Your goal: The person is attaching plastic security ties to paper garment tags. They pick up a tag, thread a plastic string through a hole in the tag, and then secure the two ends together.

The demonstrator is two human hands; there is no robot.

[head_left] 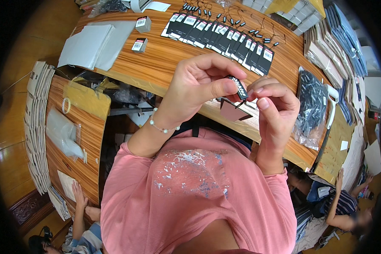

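A person in a pink shirt [199,190] works at a wooden desk [156,63], both hands raised at the centre of the view. The left hand [197,82], a beaded bracelet [163,127] at its wrist, is closed with thumb and fingers pinching a small black hang tag [240,88]. The right hand [275,112], at three o'clock from the left, is also closed, its fingertips meeting the same tag from the other side; a dusty-pink card tag [233,112] hangs just below the pinch, at six o'clock from the black tag. Beyond the hands, at twelve o'clock, a fanned row of black hang tags [220,36] lies on the desk with black string loops [241,21] just behind it. Two small grey boxes [142,34] sit at eleven o'clock, beside a stack of grey sheets [89,44]. A clear bag of black items [311,106] lies at three o'clock, touched by white-handled scissors [331,106]. Other people's hands show at seven [78,192] and four o'clock [339,178].
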